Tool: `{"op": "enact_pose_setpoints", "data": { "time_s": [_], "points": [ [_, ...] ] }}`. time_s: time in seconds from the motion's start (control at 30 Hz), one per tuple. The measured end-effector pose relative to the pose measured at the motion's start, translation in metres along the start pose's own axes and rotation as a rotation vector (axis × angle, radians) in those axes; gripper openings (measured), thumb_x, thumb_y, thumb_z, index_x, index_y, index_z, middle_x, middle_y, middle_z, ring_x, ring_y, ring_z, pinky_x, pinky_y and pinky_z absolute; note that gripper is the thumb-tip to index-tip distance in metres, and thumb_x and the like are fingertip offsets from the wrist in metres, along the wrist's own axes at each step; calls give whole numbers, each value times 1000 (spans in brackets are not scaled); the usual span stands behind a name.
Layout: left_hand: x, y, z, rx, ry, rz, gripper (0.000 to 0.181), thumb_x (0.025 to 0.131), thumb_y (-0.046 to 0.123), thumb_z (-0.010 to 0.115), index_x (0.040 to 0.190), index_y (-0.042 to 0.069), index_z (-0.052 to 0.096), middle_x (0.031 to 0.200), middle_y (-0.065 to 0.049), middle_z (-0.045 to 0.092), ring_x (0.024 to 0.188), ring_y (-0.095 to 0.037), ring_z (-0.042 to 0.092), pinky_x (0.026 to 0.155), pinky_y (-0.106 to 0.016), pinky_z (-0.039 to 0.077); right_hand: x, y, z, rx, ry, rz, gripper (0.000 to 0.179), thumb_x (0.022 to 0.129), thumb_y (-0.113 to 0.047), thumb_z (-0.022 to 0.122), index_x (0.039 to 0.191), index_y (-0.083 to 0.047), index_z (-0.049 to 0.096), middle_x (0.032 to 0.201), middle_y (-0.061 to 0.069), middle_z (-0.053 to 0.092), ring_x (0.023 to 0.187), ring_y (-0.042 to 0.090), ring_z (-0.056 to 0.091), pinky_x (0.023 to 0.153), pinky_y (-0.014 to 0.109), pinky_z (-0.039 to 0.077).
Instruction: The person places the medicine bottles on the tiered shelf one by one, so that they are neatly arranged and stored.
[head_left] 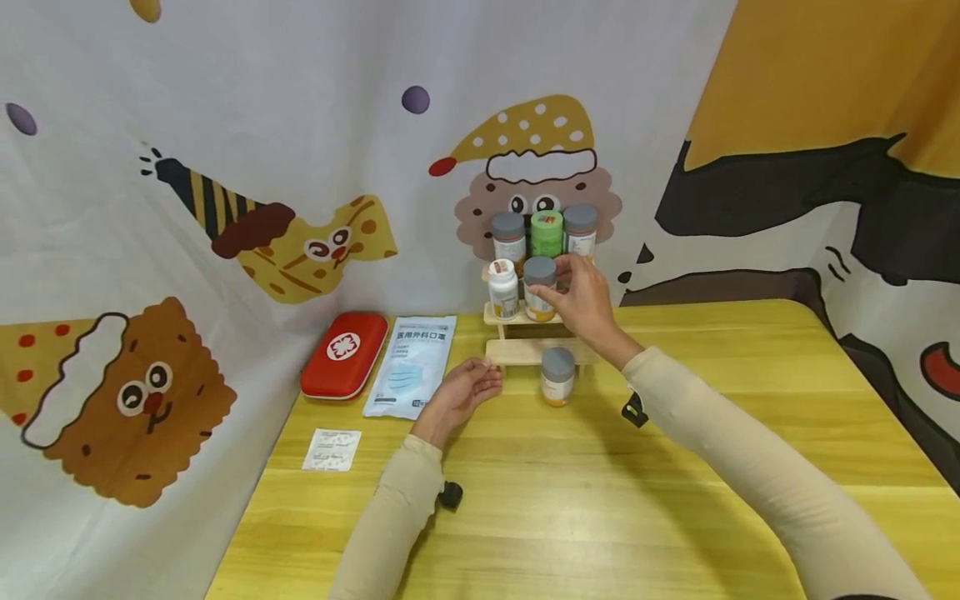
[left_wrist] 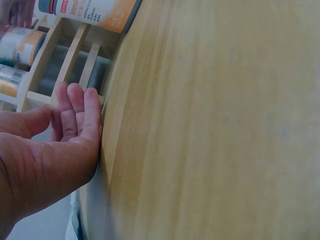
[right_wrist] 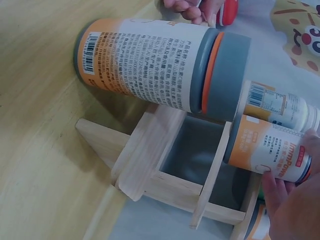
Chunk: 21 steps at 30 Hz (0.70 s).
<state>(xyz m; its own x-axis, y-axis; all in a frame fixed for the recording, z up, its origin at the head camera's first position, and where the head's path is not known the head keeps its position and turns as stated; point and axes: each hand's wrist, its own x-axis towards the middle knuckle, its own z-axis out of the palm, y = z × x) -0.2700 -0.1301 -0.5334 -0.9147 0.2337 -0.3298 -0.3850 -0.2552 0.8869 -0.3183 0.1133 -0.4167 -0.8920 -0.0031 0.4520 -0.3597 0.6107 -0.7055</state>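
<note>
My right hand [head_left: 583, 296] grips a grey-lidded white and orange pill bottle [head_left: 540, 302] on the middle step of a small wooden tiered rack [head_left: 517, 352]. Just left of it a white-capped bottle [head_left: 503, 290] stands upright. At the left end of the lowest step, the thumb and fingers of my left hand [left_wrist: 55, 150] close on the rack's corner. Part of that contact is hidden. Another grey-lidded bottle [right_wrist: 145, 65] stands upright on the table in front of the rack.
On the top step are two grey-lidded bottles [head_left: 509, 237] with a green bottle [head_left: 547, 235] between them. Leftward lie a mask packet [head_left: 412, 367], a red case [head_left: 345, 357] and a small white packet [head_left: 332, 450]. A printed curtain [head_left: 420, 183] hangs behind the wooden table [head_left: 540, 517].
</note>
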Motion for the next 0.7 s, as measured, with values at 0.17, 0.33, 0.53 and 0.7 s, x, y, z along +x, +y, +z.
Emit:
{"op": "enact_pose_setpoints", "data": {
  "time_s": [0.17,0.33,0.53,0.7],
  "points": [
    [-1,0,0,9,3,2,11,113,17,50,108,9,56,101,-5,69,97,-18,69,103,-37,63,0,0,0,4,1,-2,61,89,-33,88,132,-2,59,119,17,67,106,31,70,84,44,66],
    [0,0,1,12,7,-2,12,114,16,49,107,10,56,100,-4,69,96,-18,68,101,-36,63,0,0,0,7,1,-5,61,90,-31,88,133,0,58,120,18,65,107,33,69,85,44,66],
    [1,-1,2,10,10,-1,12,114,15,48,106,10,55,99,-4,68,94,-17,68,101,-36,63,0,1,1,14,7,11,63,89,-31,88,134,1,57,121,19,64,109,34,69,87,44,66],
    [-1,0,2,5,17,-5,11,114,15,49,105,10,55,98,-4,69,94,-17,69,101,-36,63,0,1,2,15,8,17,63,89,-31,88,133,0,57,121,18,64,107,32,68,87,43,66]
  ]
}}
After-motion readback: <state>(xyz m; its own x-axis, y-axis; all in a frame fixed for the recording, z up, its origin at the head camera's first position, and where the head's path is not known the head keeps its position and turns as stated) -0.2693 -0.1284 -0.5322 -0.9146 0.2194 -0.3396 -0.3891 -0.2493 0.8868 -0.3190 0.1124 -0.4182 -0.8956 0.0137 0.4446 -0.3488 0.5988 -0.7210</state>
